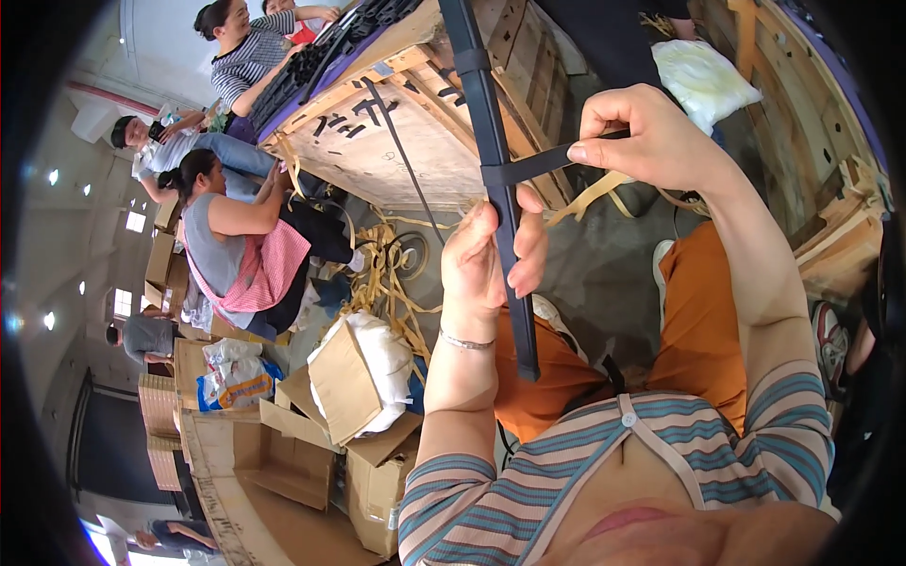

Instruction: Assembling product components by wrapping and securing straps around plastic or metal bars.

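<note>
My left hand (493, 247) is wrapped round a long, flat black bar (498, 132), which runs from the top edge down past my wrist. A black strap (543, 165) circles this bar just above my left fingers. Its loose end is pinched between the thumb and fingers of my right hand (642, 137) and pulled out to the right. Higher up, a second black band (470, 60) goes round the bar. What the bar is made of, and its upper end, I cannot tell.
A wooden crate (406, 141) stands ahead, with black strips (330, 57) heaped on its top. Yellow straps (387, 274) lie tangled on the floor. Cardboard boxes (368, 472) and a white bag (363, 368) are at left. A person in a pink apron (255, 264) sits nearby; others work beyond.
</note>
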Demonstrator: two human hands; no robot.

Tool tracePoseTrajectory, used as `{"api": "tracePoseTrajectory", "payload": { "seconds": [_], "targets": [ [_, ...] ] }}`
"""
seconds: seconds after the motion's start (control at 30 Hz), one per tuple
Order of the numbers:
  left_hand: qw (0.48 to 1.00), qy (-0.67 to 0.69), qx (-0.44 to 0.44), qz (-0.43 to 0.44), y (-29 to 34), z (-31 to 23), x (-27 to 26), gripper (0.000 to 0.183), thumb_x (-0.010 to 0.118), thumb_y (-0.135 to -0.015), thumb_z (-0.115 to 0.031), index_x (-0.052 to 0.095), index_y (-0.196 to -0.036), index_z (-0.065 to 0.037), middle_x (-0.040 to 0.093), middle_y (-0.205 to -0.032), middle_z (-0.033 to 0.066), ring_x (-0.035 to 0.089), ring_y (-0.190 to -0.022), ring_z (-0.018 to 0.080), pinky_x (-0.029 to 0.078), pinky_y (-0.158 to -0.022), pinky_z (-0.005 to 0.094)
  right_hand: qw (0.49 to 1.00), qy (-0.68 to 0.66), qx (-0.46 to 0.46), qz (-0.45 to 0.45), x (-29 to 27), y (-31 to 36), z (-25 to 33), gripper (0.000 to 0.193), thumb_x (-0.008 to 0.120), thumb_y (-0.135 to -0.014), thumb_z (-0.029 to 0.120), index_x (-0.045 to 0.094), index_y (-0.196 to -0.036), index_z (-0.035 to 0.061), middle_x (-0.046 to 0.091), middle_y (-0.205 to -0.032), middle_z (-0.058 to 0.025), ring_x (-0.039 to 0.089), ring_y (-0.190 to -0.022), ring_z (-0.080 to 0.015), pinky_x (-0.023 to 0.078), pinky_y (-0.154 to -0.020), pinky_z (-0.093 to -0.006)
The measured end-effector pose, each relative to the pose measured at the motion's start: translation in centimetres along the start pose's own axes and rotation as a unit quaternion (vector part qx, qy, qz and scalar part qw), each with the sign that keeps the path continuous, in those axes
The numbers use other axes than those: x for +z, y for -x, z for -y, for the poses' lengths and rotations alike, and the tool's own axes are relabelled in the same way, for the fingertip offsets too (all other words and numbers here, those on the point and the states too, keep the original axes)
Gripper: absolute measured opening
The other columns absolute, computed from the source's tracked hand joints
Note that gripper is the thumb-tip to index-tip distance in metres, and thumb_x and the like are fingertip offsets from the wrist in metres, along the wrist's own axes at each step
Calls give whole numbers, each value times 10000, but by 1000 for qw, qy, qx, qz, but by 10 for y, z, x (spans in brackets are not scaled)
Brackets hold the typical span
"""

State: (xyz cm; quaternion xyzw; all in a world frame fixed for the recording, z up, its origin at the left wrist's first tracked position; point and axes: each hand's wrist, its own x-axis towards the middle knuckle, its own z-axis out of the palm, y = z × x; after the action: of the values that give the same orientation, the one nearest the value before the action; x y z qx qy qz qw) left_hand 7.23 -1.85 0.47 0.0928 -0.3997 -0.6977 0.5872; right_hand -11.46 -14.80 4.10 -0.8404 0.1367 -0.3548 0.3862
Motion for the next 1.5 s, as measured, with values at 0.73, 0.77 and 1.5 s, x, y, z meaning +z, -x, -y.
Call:
{"api": "tracePoseTrajectory", "payload": {
  "seconds": [0.73,0.77,1.5],
  "targets": [
    [939,-314,39,-136,-27,36,32,528,304,-915,-487,452,-737,-14,359,-437,48,315,-288,141,262,-279,254,993,-55,-62,-84,19,29,26,86,568,-749,74,546,-748,-9,551,-613,-129,573,-546,-172,442,-517,-281],
    [935,-328,35,-127,-28,37,33,533,309,-910,-498,449,-737,-14,359,-437,48,314,-288,140,260,-278,257,990,-68,-63,-106,21,30,24,83,567,-748,74,548,-750,-7,537,-590,-133,569,-533,-175,441,-514,-281],
    [928,-360,86,42,-33,47,55,589,403,-857,-565,495,-703,-4,374,-445,33,273,-296,108,224,-267,229,981,-36,91,-170,32,7,-37,198,596,-777,229,644,-790,37,622,-692,-126,604,-643,-217,465,-615,-322]
  ]
}}
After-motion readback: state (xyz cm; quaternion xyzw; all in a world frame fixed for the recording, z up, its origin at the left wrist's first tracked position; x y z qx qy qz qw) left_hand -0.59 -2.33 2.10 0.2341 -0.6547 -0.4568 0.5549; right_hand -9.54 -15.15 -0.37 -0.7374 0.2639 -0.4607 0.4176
